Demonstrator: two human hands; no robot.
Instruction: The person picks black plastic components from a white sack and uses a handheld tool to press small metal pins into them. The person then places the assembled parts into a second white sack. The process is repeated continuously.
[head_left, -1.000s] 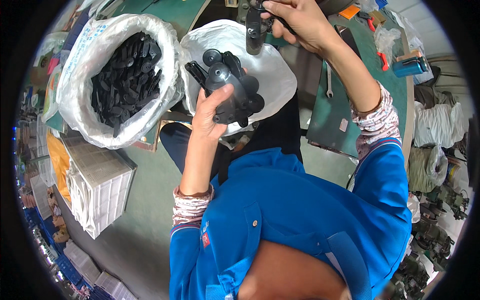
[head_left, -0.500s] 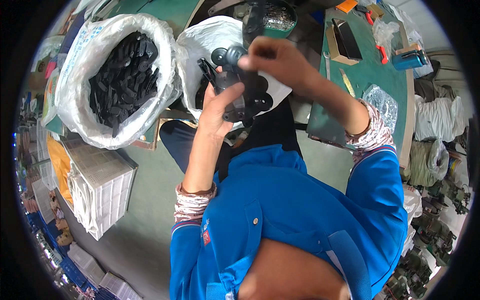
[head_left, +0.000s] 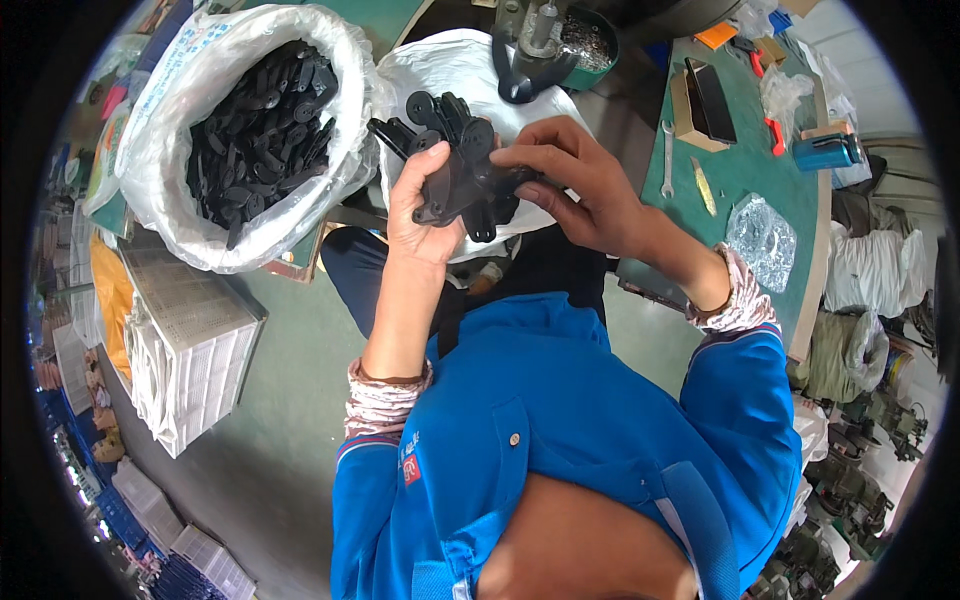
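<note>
My left hand (head_left: 420,212) is closed round a bunch of black plastic parts (head_left: 462,165), flat pieces with rounded ends and small holes, fanned out in several directions. From the right, my right hand (head_left: 590,190) meets the bunch, its thumb and fingers pinching the end of one black part (head_left: 515,180). The pinched part's outline is partly hidden by the fingers. Both hands are over a white bag (head_left: 440,62) with an open mouth. To the left stands a clear-lined sack (head_left: 150,185) full of similar black parts (head_left: 265,135).
Beyond the bag is a metal machine head (head_left: 540,45), beside a green bowl (head_left: 600,75) of small metal pieces. The green bench (head_left: 650,225) at right carries a wrench (head_left: 668,160), a yellow cutter (head_left: 704,187) and a phone on a box (head_left: 708,105). White crates (head_left: 205,350) stand lower left.
My right hand has come down from above the bunch to its right side and now touches a part. The parts in my left hand are turned differently. The whole view has shifted slightly.
</note>
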